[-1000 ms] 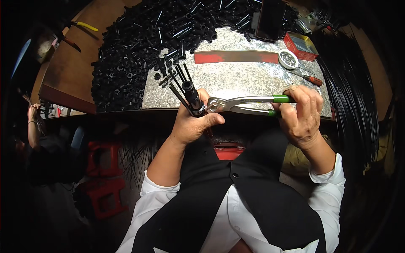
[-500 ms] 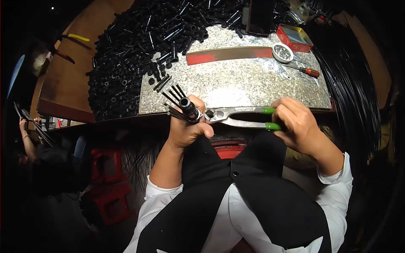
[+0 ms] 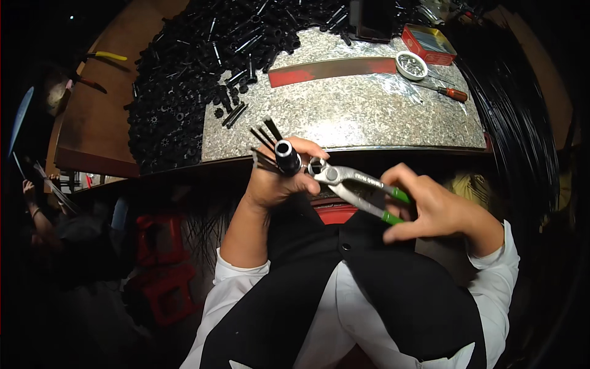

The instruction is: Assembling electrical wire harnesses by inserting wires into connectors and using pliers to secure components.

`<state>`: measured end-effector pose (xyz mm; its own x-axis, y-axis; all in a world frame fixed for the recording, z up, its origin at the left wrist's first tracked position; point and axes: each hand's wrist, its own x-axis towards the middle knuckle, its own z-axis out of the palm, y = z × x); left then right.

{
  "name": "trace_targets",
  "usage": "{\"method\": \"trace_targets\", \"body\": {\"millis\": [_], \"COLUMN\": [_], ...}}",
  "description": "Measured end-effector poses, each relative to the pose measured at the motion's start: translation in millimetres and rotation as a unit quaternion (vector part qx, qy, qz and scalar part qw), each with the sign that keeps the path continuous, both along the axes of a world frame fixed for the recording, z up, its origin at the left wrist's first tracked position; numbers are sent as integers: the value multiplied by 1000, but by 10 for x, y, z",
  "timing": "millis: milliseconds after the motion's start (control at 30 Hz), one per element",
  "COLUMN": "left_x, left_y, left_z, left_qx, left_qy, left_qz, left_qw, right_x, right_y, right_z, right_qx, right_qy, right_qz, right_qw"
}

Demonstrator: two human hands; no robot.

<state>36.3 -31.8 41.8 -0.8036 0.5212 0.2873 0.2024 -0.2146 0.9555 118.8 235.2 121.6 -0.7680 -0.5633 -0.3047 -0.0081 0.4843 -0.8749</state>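
Observation:
My left hand [image 3: 269, 187] is closed around a short black tube [image 3: 286, 160] with a round open end, along with several thin black rods [image 3: 265, 136] that fan out to its left. Silver end-cutting pincers [image 3: 333, 176] with green grips reach across from the right, and their jaws sit right beside the tube, near my left thumb. Whether the jaws bite on anything is too small to tell. My right hand [image 3: 433, 208] holds the pincers loosely by the grips, its thumb spread below the lower one.
A large heap of black tubes and small toothed parts [image 3: 169, 111] covers the speckled tabletop's left [image 3: 344, 123]. Farther back lie a worn red strip [image 3: 332, 72], a white bowl of small metal bits [image 3: 411, 65], a red box [image 3: 428, 44] and a screwdriver [image 3: 453, 94]. Long black rods [image 3: 510, 111] hang at right.
The pincers have tilted, grips swinging down toward me, and my right hand has lowered with its thumb spread wider. My left hand has shifted slightly right with the tube and rods.

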Motion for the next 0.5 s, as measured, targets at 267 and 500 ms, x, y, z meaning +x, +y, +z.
{"method": "trace_targets", "body": {"millis": [267,500], "left_x": [-113,-92], "left_y": [-3,-13], "left_z": [-18,92], "left_qx": [54,-14], "left_qy": [-27,-25], "left_qz": [-35,-66], "left_qw": [998,997], "right_x": [-2,-79], "right_y": [42,44], "right_z": [34,-92], "right_qx": [-46,52], "right_qy": [-126,78], "right_qz": [-104,22], "right_qw": [986,995]}}
